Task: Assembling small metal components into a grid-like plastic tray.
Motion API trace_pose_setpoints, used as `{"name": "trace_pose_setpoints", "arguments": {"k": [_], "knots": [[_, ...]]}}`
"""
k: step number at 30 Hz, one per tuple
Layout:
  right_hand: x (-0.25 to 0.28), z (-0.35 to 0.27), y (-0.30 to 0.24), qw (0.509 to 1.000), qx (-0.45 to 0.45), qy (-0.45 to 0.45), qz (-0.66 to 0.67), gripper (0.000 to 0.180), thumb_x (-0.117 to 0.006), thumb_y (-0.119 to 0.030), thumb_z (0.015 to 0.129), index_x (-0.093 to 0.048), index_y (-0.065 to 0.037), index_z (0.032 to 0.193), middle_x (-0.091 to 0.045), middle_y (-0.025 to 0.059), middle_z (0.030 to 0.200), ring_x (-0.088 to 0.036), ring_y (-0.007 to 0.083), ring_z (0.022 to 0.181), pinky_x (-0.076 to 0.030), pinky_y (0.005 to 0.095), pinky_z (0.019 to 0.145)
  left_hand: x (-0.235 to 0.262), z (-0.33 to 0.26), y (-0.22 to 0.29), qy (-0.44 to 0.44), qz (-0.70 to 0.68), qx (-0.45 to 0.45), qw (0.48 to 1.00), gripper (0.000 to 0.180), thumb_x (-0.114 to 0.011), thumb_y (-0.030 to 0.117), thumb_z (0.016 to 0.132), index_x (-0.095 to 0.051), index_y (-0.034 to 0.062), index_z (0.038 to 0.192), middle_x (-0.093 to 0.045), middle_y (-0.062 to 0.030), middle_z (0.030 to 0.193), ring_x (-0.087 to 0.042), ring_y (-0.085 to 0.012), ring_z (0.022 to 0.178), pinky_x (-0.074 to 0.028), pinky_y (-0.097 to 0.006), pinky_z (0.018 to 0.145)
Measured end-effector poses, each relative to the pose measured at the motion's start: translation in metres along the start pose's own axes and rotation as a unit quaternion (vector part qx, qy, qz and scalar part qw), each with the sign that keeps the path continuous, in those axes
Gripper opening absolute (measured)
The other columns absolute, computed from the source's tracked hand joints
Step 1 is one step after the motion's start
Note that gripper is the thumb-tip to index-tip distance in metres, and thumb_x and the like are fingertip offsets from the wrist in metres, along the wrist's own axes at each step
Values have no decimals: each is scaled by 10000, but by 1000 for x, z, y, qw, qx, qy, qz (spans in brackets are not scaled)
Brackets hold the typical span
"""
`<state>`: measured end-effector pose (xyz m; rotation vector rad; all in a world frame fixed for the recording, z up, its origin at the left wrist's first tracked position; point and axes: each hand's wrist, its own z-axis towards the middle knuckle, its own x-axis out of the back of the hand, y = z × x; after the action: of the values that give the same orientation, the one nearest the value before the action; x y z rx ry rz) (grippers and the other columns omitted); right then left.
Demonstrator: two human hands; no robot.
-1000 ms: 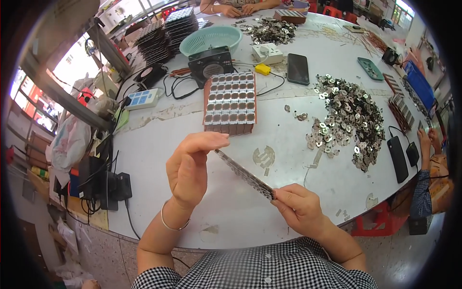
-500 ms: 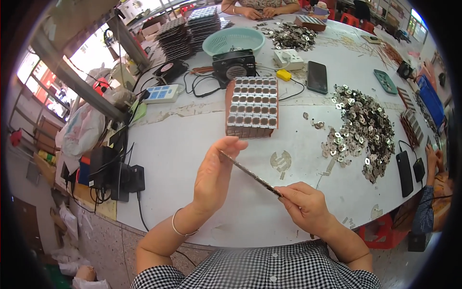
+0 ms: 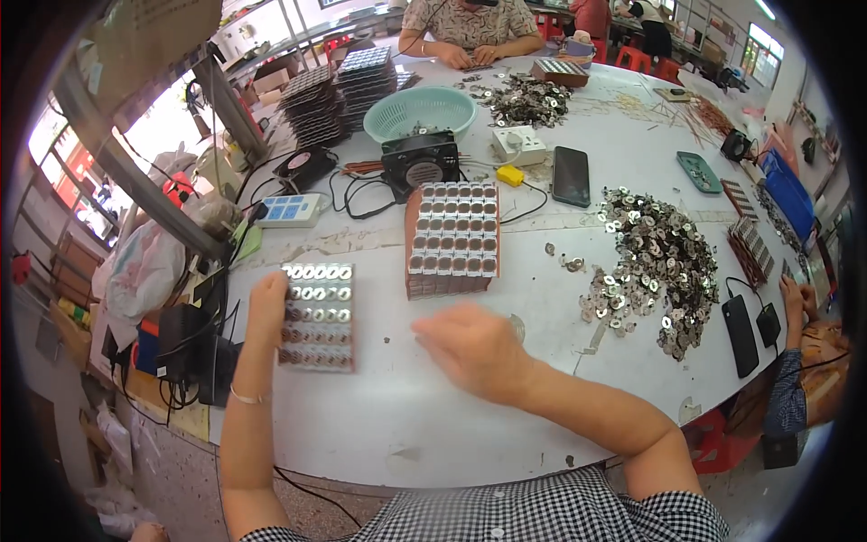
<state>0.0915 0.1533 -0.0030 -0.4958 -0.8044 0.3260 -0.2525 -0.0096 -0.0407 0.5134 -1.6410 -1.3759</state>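
Observation:
My left hand [image 3: 267,312] is closed on the left edge of a flat rectangular panel [image 3: 318,318] with rows of shiny metal washer-like pieces. The panel is at the left of the table; whether it rests on the surface or hangs just above I cannot tell. My right hand [image 3: 474,348] is over the middle of the table, blurred by motion, its fingers bent and pointing left; nothing can be made out in them. Just beyond it stands a stack of similar panels [image 3: 453,237], whose top one carries rows of dark round centres in silvery frames.
A heap of loose metal washers [image 3: 659,266] spreads at the right. Behind the stack are a small black fan [image 3: 420,167], a green basket [image 3: 420,108], a phone [image 3: 571,176] and a power strip [image 3: 293,210]. Co-workers sit across [image 3: 470,36] and at the right [image 3: 795,343].
The panel, held tilted between both hands before, is now flatter and further left in my left hand alone. My right hand has let go of it and moved left. The view has shifted slightly.

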Motion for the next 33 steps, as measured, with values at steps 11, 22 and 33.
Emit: {"name": "trace_pose_setpoints", "arguments": {"k": [11, 22, 33], "knots": [[43, 27, 93, 965, 51, -71, -247, 417, -738, -234, 905, -631, -70, 1273, -615, 111, 1291, -539, 310, 1276, -494, 436, 995, -2, 48, -19, 88, 441, -15, 893, 366, -604, 239, 921, -680, -31, 1156, -704, -275, 1068, -675, -418, 1059, -531, -462, 897], [133, -4, 19, 970, 81, 152, -172, 213, -639, -64, 948, -693, 43, 1124, -725, 186, 1112, -725, 324, 1014, -592, 443, 882, -73, -86, 66, 36, 323, -343, 881, 513, -619, 163, 950, -529, -41, 1412, -489, -291, 1461, -390, -487, 1419, -330, -562, 1157], [76, -156, -14, 986, 15, -63, -156, 228, -724, -153, 818, -711, -48, 1020, -692, 83, 1082, -651, 246, 1072, -491, 371, 792, -173, -219, 87, -416, 258, -376, 787, 665, -765, 342, 844, -574, -7, 1377, -472, -269, 1453, -362, -517, 1412, -247, -705, 1109]]}}
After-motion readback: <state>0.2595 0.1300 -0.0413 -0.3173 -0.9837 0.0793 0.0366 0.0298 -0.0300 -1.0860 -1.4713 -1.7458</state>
